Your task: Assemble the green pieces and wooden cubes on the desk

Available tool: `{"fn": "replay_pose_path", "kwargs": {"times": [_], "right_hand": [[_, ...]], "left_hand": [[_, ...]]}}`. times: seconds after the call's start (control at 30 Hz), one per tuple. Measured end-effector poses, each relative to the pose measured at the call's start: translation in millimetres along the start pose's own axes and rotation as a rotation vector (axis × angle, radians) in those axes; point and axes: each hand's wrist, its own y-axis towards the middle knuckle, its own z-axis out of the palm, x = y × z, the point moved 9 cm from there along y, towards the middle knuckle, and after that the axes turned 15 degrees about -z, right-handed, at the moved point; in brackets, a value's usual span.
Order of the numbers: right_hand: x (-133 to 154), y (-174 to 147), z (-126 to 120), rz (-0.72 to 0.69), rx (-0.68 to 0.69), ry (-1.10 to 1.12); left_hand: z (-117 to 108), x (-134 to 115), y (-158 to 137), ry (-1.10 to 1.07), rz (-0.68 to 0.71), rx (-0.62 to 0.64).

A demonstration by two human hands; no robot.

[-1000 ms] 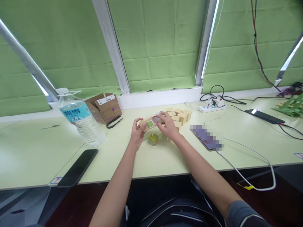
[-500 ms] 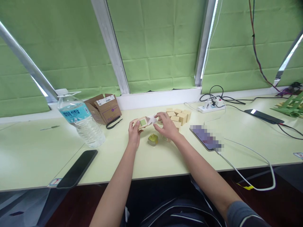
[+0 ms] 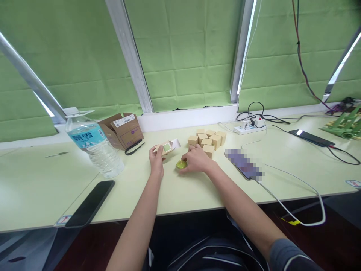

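My left hand [image 3: 156, 161] is closed around a small tan cardboard box [image 3: 159, 151]. A square on the box's side shows green, and a pale flap stands out from its right end. To the right and nearer me, my right hand [image 3: 197, 160] has its thumb and fingers on a small green candle [image 3: 180, 164] in a clear cup, with a pale loop on top. The candle appears to rest on the table; its right side is hidden by the fingers. Just behind that hand several closed tan boxes [image 3: 216, 141] stand in a cluster.
A large water bottle [image 3: 97, 148], an open brown carton [image 3: 124, 131] and a dark phone [image 3: 90, 203] are on the left. On the right lie a phone with a white cable [image 3: 244, 163], a power strip [image 3: 249, 129] and another phone [image 3: 311, 138].
My right hand has left the box's flap and come down toward me onto the candle. My left hand keeps the box, slightly further left.
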Motion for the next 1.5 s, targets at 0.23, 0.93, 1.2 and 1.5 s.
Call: {"fn": "replay_pose_path", "kwargs": {"times": [0.23, 0.93, 1.2, 1.5], "right_hand": [[-3, 1, -22, 0.003, -0.193, 0.05], [-29, -10, -36, 0.041, -0.667, 0.335], [-29, -10, -38, 0.045, -0.648, 0.307], [-32, -9, -33, 0.095, -0.566, 0.363]], "left_hand": [[5, -1, -3, 0.012, -0.003, 0.032], [34, 6, -19, 0.028, -0.159, 0.249], [32, 5, -18, -0.004, -0.139, 0.218], [30, 5, -18, -0.004, -0.121, 0.195]]}}
